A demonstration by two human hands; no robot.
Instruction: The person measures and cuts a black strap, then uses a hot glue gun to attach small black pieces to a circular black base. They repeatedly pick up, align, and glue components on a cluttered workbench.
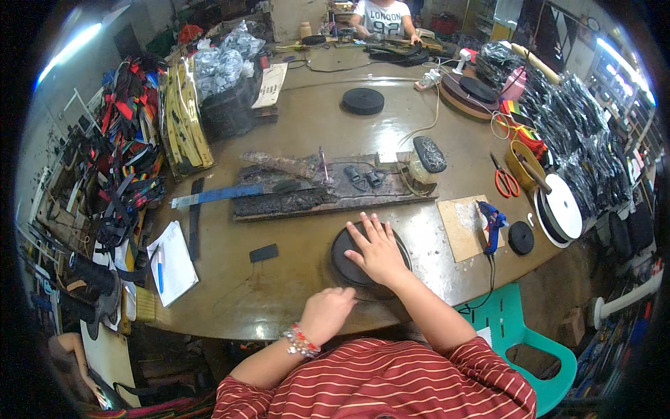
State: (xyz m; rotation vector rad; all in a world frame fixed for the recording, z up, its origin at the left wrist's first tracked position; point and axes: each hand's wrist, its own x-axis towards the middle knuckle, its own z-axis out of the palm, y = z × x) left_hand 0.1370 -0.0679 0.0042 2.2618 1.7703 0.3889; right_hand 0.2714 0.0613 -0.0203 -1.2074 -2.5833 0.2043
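A wide, flat roll of black webbing (pixel 345 257) lies near the front edge of the table. My right hand (pixel 377 253) rests palm down on top of it, fingers spread, covering its right part. Just in front of the roll, my left hand (pixel 328 311) is closed with its fingertips pinched together. From those fingertips a thin dark strip, seen edge-on, runs to the roll's near side; it appears to be the webbing's loose end. A short black webbing piece (pixel 264 253) lies to the left of the roll.
Beyond the roll sits a worn dark board (pixel 300 204) with buckles. Rightward are a blue glue gun (pixel 493 225) on a wooden board (pixel 457 230), a small black roll (pixel 520 237) and orange-handled scissors (pixel 505 183). A notebook (pixel 174 269) lies left. Another person (pixel 384 19) works at the far end.
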